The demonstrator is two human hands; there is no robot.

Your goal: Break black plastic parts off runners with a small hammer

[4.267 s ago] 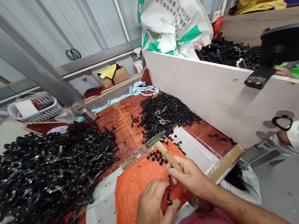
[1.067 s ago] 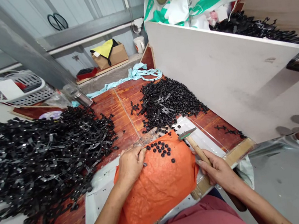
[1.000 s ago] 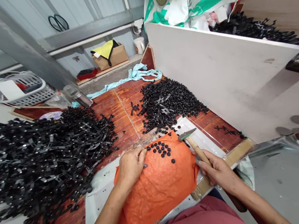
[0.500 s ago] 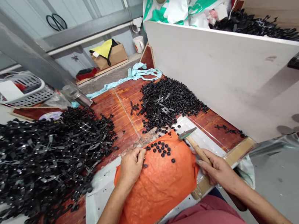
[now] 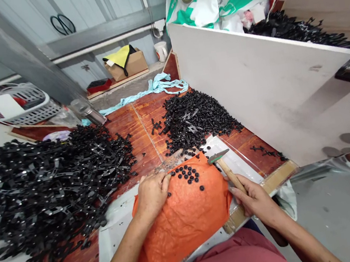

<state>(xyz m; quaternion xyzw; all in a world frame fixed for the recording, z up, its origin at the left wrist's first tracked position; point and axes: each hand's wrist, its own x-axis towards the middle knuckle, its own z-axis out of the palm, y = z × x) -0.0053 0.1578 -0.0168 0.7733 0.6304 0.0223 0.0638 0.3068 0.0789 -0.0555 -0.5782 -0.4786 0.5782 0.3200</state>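
Note:
An orange cloth [image 5: 188, 224] lies in front of me over a pale sheet. Several small round black pieces [image 5: 188, 175] rest on its upper part. My left hand [image 5: 153, 192] is at the cloth's upper left edge, its thumb and forefinger pressed together; what they pinch, if anything, is too small to name. On the right, my right hand [image 5: 250, 194] is wrapped round the wooden handle of a hammer [image 5: 232, 175], whose metal head lies over the cloth's upper right corner.
A large heap of black jointed parts [image 5: 45, 179] covers the left side. A smaller black heap [image 5: 195, 117] lies beyond the cloth, beside a tall grey board [image 5: 263, 88]. A basket [image 5: 39, 113], metal flask [image 5: 89, 112] and mug [image 5: 161, 51] stand farther back.
The whole view has shifted slightly, with the surroundings a little farther left. Both hands keep nearly the same pose over the cloth.

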